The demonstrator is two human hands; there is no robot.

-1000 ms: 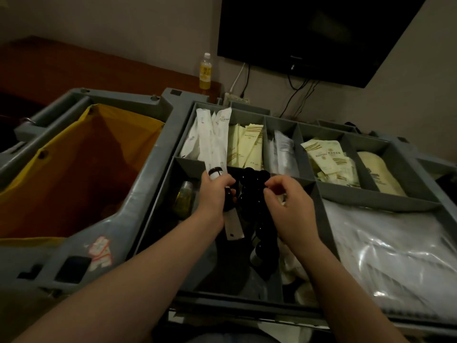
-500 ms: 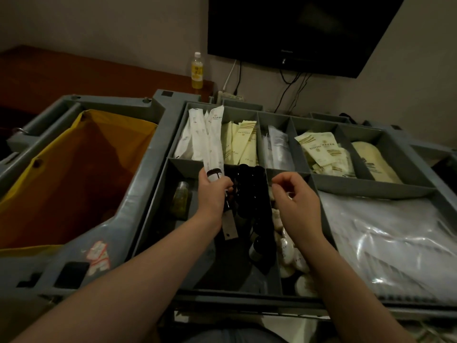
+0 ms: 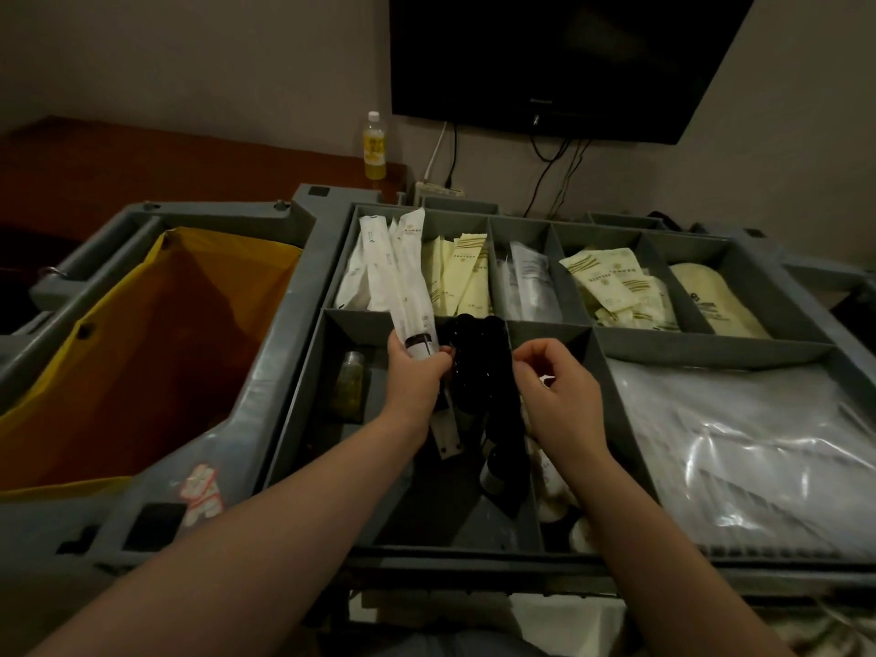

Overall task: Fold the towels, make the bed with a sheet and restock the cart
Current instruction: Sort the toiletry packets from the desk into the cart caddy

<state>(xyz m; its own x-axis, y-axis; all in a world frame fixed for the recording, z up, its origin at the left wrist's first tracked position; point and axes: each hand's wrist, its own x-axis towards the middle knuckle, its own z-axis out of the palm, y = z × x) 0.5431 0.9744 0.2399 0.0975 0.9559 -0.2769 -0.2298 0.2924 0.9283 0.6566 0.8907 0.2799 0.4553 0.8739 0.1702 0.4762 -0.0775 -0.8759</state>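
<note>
Grey plastic forms the cart [image 3: 282, 381], whose top tray is split into compartments. Restocking is judged to be the step in hand; no towels or bed are seen. A long white packet [image 3: 411, 296] is gripped near its lower end by the left hand [image 3: 417, 379], fingers and thumb curled round it. Its upper part leans over the far-left compartment, where similar packets stand. The right hand [image 3: 561, 395] is held near, above the divider between the dark bottles [image 3: 479, 367] and the pale bottles [image 3: 554, 488]. Its fingers are curled toward the thumb, but whether anything small is pinched there cannot be told.

For the next move, the packet would probably need to be lifted over the low wall and stood among its like, with the grip loosened only once the end is seated.

Along the far row, yellow sachets [image 3: 462, 277], clear-wrapped packets [image 3: 531, 282], cream sachets [image 3: 611, 291] and a cream pouch [image 3: 716, 301] are stored. Plastic-wrapped goods [image 3: 758, 443] fill the large right compartment, and a small jar [image 3: 351, 386] lies left of the hand. A yellow bag [image 3: 142, 353] hangs at the cart's left end. A drink bottle [image 3: 374, 144] and a television [image 3: 559, 59] are seen behind.

The dark bottles are crowded just beside the left knuckles and could be knocked.
</note>
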